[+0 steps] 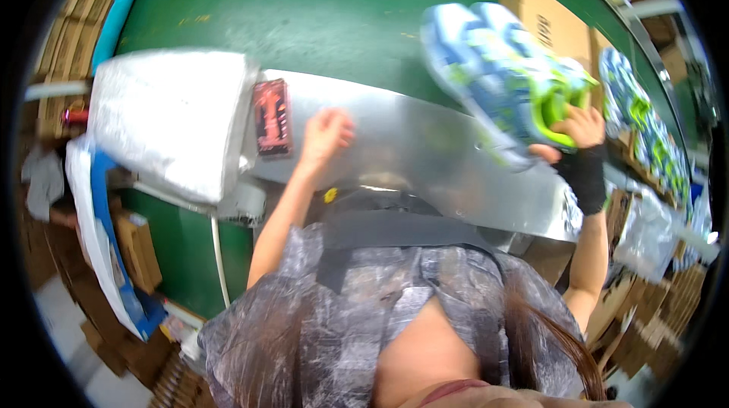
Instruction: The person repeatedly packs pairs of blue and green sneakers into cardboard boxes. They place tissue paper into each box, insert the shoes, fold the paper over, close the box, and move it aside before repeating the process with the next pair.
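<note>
The right hand (583, 129), in a black wrist wrap, grips a pair of blue, white and lime sneakers (501, 74), lifted above the metal tabletop (425, 142). The left hand (326, 133) rests on that tabletop, fingers loose, holding nothing, just beside a dark red packet (272, 116).

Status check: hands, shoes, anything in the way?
Right hand grips shoes above metal table. Left hand empty, over table. White stack at left, clear.

A brown cardboard box (548, 22) stands top right; a dark red rectangular label (272, 117) lies on the metal table (425, 142).
</note>
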Demonstrator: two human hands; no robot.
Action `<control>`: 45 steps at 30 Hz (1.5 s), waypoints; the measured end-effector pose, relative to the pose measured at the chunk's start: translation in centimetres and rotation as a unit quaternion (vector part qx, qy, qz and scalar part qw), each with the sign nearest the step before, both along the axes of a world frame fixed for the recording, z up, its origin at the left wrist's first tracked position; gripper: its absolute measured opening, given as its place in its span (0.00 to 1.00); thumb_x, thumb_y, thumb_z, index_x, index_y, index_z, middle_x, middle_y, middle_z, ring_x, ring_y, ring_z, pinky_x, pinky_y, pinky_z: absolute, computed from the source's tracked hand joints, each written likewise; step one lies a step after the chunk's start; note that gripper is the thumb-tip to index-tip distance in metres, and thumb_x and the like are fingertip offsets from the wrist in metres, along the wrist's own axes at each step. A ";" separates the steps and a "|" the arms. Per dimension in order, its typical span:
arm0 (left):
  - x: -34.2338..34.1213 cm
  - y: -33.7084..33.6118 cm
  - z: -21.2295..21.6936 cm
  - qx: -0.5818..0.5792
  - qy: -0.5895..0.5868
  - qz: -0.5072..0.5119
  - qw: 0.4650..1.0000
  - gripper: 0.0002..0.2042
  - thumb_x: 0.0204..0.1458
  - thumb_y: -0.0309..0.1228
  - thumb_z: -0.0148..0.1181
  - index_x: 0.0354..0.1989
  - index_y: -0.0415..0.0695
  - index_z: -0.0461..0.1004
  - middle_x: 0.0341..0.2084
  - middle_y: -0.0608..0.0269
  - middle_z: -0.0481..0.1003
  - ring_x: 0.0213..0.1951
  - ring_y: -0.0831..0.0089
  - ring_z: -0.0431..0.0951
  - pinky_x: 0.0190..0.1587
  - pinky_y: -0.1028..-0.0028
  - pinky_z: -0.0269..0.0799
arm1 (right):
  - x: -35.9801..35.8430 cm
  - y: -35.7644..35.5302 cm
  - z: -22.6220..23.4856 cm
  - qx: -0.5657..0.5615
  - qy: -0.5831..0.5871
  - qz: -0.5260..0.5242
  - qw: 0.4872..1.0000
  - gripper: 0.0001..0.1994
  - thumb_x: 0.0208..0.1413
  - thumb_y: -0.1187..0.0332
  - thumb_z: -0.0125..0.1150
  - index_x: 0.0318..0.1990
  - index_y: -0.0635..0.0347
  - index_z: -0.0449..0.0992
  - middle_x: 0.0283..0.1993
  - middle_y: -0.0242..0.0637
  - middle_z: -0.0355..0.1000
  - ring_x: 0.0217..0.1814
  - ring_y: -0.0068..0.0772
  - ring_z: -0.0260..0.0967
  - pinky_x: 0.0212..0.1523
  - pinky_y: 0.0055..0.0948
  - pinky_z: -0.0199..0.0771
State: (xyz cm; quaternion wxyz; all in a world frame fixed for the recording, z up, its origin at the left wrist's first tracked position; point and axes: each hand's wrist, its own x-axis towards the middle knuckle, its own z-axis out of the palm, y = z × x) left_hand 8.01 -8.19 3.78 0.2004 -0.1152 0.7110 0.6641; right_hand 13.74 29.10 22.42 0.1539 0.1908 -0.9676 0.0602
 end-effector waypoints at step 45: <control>-8.7 10.6 3.1 -0.378 0.312 -0.390 0.780 0.23 0.50 0.50 0.47 0.20 0.41 0.72 0.10 0.51 0.65 0.16 0.56 0.66 0.25 0.63 0.63 | 7.6 11.9 -24.4 -0.111 0.089 -0.687 0.713 0.22 0.46 0.52 0.53 0.49 0.44 0.67 0.61 0.40 0.51 0.63 0.47 0.45 0.54 0.62 0.42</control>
